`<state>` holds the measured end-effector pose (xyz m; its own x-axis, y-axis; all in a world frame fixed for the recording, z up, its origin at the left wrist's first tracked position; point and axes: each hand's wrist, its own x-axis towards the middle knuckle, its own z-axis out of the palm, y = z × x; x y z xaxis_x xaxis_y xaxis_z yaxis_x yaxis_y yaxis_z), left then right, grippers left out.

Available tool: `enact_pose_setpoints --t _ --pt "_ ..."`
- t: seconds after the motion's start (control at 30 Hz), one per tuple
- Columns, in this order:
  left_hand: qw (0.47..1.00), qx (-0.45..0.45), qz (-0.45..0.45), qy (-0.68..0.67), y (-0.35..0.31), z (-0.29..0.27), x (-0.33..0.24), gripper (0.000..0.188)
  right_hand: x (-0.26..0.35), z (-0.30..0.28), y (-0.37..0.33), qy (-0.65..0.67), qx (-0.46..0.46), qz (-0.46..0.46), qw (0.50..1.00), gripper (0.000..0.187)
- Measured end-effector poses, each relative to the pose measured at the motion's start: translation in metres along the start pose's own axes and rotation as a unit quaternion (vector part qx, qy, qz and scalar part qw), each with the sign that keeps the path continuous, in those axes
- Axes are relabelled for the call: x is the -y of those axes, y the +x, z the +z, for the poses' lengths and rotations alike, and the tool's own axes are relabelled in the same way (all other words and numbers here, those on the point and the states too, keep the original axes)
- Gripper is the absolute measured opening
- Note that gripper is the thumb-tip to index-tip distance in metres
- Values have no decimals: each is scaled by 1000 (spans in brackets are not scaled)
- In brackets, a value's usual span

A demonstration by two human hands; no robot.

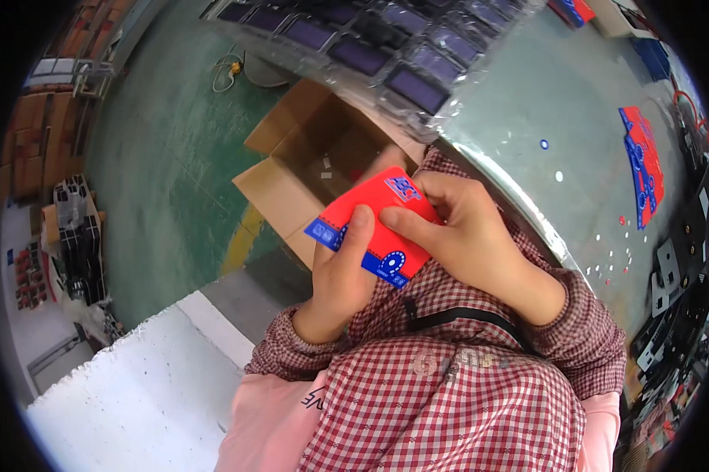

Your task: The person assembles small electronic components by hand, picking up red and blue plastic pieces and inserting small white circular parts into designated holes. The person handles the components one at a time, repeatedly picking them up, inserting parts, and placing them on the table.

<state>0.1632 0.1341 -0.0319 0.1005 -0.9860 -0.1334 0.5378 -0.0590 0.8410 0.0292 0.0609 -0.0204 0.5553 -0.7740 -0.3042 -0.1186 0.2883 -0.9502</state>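
Note:
A red and blue printed card [378,212] is held tilted in front of my lap. My left hand [343,275] grips its lower left side, thumb on the face and fingers hidden behind. My right hand [468,236] pinches the right side, thumb pressed on the red face and fingers curled at the edge. Whether it is one card or a thin stack I cannot tell. Just beyond the card stands an open cardboard box [284,189], with small pale scraps inside. Something blurred shows behind the card's top edge.
Plastic-wrapped trays of dark rectangular pieces [370,55] overhang the table [512,110] ahead. On the table at right lie more red and blue cards [644,169], small round discs [559,176] and black parts [669,307]. A white block [150,377] is at lower left.

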Motion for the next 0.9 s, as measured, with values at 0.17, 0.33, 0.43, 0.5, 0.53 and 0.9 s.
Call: enact_pose_setpoints --t 0.17,0.33,0.43,0.5,0.53,0.9 --pt "997 -24 50 55 -1 -44 23 49 -30 29 25 -29 6 -15 999 20" --pt "997 -60 44 31 0 -51 28 49 -59 42 41 -122 -41 -44 991 23" --pt "993 -105 30 46 6 -65 29 50 -52 41 46 -123 -3 -34 992 20" --pt "990 -135 27 -23 12 -75 26 51 -57 33 48 -18 38 -4 999 16" --pt "986 -151 27 -58 13 -76 23 52 -58 31 49 16 59 28 998 14" --pt "990 11 -77 115 -4 -102 22 64 -60 30 58 124 74 100 984 8"
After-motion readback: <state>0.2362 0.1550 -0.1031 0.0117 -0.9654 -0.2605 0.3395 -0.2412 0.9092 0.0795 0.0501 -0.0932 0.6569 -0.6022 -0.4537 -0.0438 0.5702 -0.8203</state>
